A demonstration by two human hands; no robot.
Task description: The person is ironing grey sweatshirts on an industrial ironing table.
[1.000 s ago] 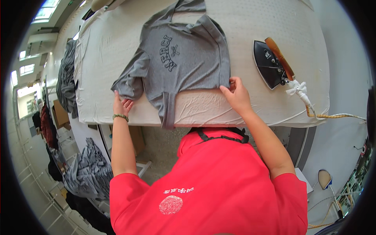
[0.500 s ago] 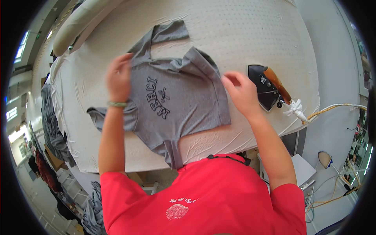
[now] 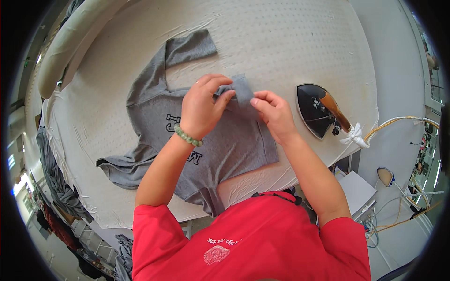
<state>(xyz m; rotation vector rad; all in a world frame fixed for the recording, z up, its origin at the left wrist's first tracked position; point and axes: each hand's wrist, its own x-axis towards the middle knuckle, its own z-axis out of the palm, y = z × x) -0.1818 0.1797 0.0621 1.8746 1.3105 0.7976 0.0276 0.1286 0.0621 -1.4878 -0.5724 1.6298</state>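
Note:
A grey sweatshirt (image 3: 234,145) with dark lettering lies flat on a pale padded table, its neck end to the left and its hem to the right. At the far corner by the hem, cloth is lifted between my hands. My left hand (image 3: 204,103), with a green bead bracelet at the wrist, has its thumb and fingers closed on the raised fabric. My right hand (image 3: 275,114) pinches the edge of the same part just to the right. One sleeve (image 3: 190,49) stretches out on the far side. My left forearm and hand cover part of the lettering.
A black iron (image 3: 314,107) with a wooden handle rests to the right of the sweatshirt, its cord (image 3: 398,126) running off right. The pale cloth table cover (image 3: 290,42) spreads beyond. A padded roll (image 3: 70,42) stands at far left, and grey garments (image 3: 58,173) hang beside the left edge.
My left hand has moved right from the sweatshirt's neck side and grips its far hem corner. My right hand has shifted slightly left and pinches that corner, now lifted.

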